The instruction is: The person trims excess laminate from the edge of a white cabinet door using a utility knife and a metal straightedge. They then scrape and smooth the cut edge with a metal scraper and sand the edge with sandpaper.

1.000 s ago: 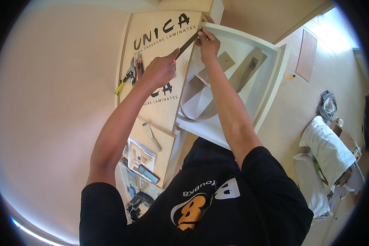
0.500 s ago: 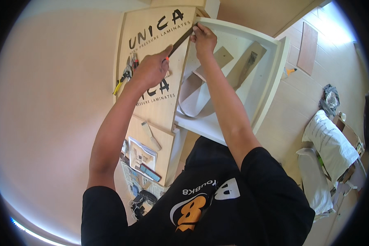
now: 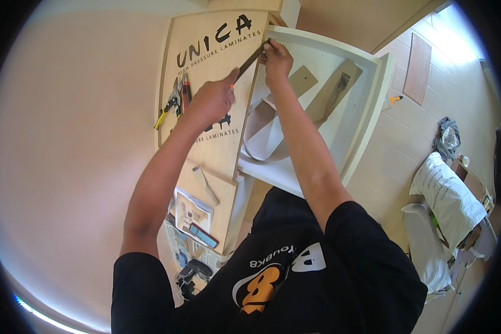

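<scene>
A dark flat file [image 3: 251, 63] slants across the right edge of the light wooden cabinet top [image 3: 206, 58]. My left hand [image 3: 212, 101] is closed round its handle end, where a bit of orange-red shows, with the index finger stretched along the blade. At the far end my right hand [image 3: 278, 62] pinches the tip between thumb and fingers. Below my right arm is an open white drawer [image 3: 368, 111] holding a curled brown laminate strip [image 3: 331, 94]. Left of my left hand, on the top, lie yellow-handled snips [image 3: 172, 103] and a red-and-black tool [image 3: 186, 92].
On a lower board nearer me are a scraper-like flat tool [image 3: 206, 186], a printed sheet [image 3: 192, 209] and a phone [image 3: 204, 235]. Cables and black devices [image 3: 195, 273] lie beyond it. On the floor at right are a brown board [image 3: 417, 69], an orange-handled tool [image 3: 394, 100] and white sacks [image 3: 448, 195].
Both hands and the file have shifted slightly nearer and to the right along the edge. More of the snips and the red-and-black tool shows now.
</scene>
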